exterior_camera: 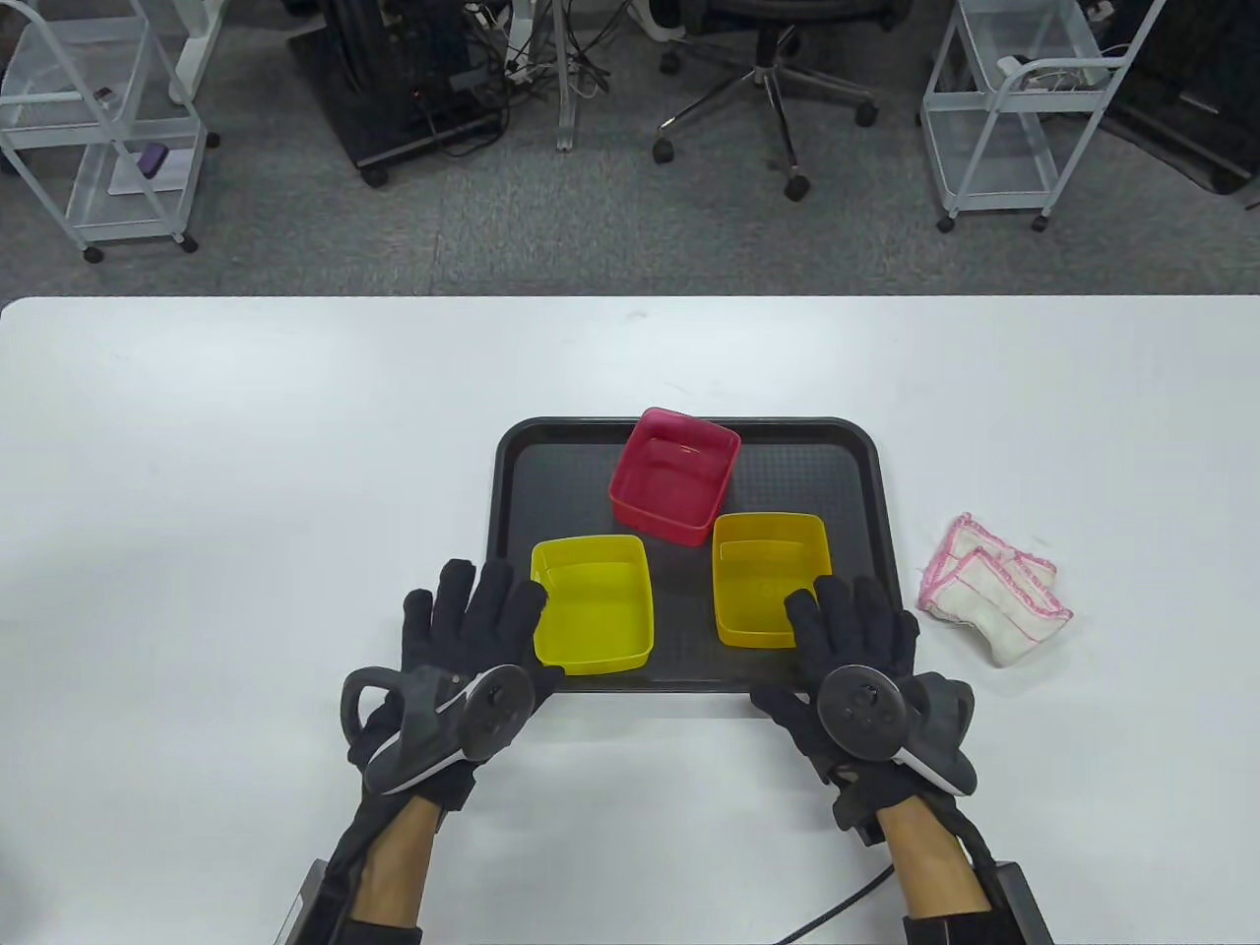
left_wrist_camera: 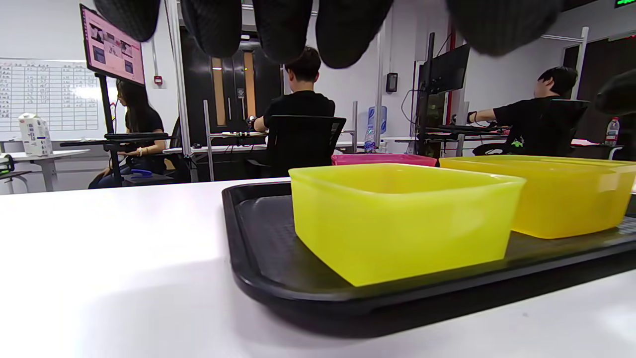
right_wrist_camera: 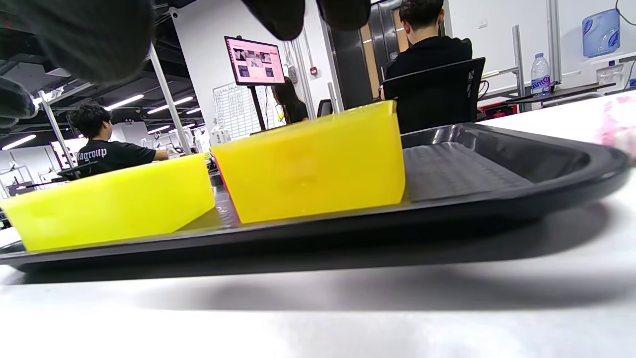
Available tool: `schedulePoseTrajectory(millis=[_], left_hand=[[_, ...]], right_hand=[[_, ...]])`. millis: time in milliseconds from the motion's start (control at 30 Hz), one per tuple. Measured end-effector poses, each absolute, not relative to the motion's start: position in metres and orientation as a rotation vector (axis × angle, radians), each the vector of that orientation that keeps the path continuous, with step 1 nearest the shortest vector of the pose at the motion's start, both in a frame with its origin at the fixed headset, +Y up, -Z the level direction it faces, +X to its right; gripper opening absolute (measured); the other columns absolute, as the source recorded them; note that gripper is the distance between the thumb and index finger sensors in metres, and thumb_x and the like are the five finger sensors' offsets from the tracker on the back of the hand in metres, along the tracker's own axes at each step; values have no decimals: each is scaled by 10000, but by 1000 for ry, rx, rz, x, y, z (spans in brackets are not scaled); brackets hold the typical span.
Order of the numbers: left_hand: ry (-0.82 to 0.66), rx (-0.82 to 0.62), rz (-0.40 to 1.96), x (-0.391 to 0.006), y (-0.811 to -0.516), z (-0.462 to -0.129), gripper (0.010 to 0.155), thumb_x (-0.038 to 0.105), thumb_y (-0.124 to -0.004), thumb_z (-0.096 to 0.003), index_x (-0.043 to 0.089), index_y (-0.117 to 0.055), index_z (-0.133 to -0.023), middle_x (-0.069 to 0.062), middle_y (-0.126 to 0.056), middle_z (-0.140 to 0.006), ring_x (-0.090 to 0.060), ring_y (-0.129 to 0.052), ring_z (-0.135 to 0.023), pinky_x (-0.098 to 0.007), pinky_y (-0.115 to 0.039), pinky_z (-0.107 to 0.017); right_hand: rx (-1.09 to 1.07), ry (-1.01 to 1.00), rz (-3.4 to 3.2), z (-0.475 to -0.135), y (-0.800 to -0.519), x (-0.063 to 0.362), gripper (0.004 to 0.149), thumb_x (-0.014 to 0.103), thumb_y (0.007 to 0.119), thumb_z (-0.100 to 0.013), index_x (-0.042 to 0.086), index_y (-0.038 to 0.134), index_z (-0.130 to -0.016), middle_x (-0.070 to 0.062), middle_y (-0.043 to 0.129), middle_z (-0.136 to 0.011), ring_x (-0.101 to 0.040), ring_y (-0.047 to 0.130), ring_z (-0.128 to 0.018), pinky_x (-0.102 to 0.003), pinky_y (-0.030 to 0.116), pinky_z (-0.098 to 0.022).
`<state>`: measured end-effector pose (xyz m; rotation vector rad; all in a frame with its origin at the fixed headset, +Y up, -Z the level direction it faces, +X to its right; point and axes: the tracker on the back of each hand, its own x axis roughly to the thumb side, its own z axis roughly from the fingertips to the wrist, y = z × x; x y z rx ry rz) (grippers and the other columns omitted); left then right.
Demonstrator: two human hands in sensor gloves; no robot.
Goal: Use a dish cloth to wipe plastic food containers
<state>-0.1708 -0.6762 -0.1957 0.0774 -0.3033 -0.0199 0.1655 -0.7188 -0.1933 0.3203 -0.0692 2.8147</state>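
Note:
A black tray [exterior_camera: 856, 463] holds a lemon-yellow container [exterior_camera: 594, 602] at front left, an amber-yellow container [exterior_camera: 763, 571] at front right and a pink-red container [exterior_camera: 674, 474] at the back. A folded white dish cloth with pink edging [exterior_camera: 994, 589] lies on the table right of the tray. My left hand [exterior_camera: 472, 630] hovers open at the tray's front left corner, beside the lemon container [left_wrist_camera: 402, 219]. My right hand [exterior_camera: 856, 630] hovers open over the tray's front right corner, fingertips over the amber container [right_wrist_camera: 313, 159]. Neither hand holds anything.
The white table [exterior_camera: 246, 492] stretches wide to the left and behind the tray. Beyond its far edge are wire carts [exterior_camera: 1014, 108] and an office chair [exterior_camera: 778, 59] on the floor.

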Motion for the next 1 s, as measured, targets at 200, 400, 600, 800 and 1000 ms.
schedulePoseTrajectory(millis=[200, 400, 600, 800, 1000], left_hand=[[-321, 73, -32, -166, -677, -195, 774, 671, -601, -499, 322, -472, -1178, -27, -407, -1277, -437, -434, -1183, -652, -437, -839], [-332, 77, -33, -165, -678, -195, 768, 666, -605, -500, 325, -475, -1176, -27, -413, -1276, -432, -449, -1183, -650, -448, -839], [-339, 58, -70, -160, -682, -196, 751, 652, -617, -507, 328, -487, -1172, -22, -422, -1274, -425, -467, -1181, -643, -468, -839], [-360, 20, -110, -150, -690, -201, 745, 645, -626, -508, 328, -494, -1169, -18, -430, -1271, -422, -487, -1178, -640, -480, -838], [-382, -10, -171, -140, -699, -203, 744, 644, -627, -508, 334, -486, -1170, -15, -421, -1273, -432, -484, -1176, -639, -503, -835]], right_hand=[[328, -60, 2810, -193, -719, 165, 838, 624, 718, -460, 143, 420, -1078, -209, 313, -1167, -537, 216, -1018, -770, 280, -637], [331, -57, 2814, -193, -719, 165, 835, 621, 718, -461, 143, 422, -1077, -209, 316, -1166, -538, 231, -1018, -768, 292, -638], [325, -30, 2817, -194, -720, 164, 830, 618, 719, -463, 144, 424, -1077, -208, 316, -1166, -539, 240, -1020, -767, 298, -640], [326, -13, 2813, -195, -720, 164, 827, 615, 719, -464, 145, 423, -1077, -204, 315, -1168, -539, 250, -1022, -766, 301, -642], [316, 3, 2811, -195, -721, 165, 822, 610, 721, -465, 143, 429, -1075, -207, 322, -1165, -539, 260, -1021, -764, 306, -644]])
